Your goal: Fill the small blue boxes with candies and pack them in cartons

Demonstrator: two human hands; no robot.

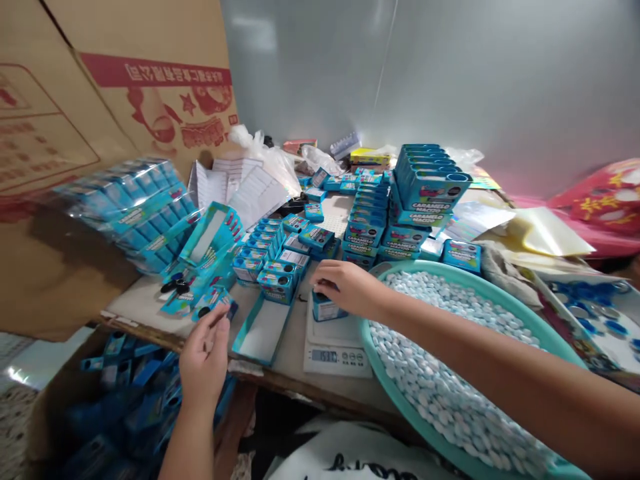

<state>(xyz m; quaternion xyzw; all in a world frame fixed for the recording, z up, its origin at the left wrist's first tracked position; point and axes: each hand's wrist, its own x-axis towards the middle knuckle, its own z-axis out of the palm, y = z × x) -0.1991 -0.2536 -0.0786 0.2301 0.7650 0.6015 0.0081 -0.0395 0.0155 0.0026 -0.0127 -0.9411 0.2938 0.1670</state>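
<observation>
My left hand [205,353] is at the front left of the table, its fingers closed at a small blue box [227,305] that they partly hide. A second small blue box [327,310] with a white label stands on the white digital scale [316,360]. Over its top edge curl the fingers of my right hand [345,283]; the fingertips are partly hidden. Between my hands lies a blue display tray [263,327] with a bare white inside. To its rear, small boxes stand in rows in a filled display tray [257,250].
A turquoise basin [373,357] of pale blue candies sits under my right forearm. Stacked display boxes [407,213] rise behind the scale. At left are a plastic-wrapped pack [140,213] and a large carton [165,40]. Loose blue boxes [135,393] fill a container below the table.
</observation>
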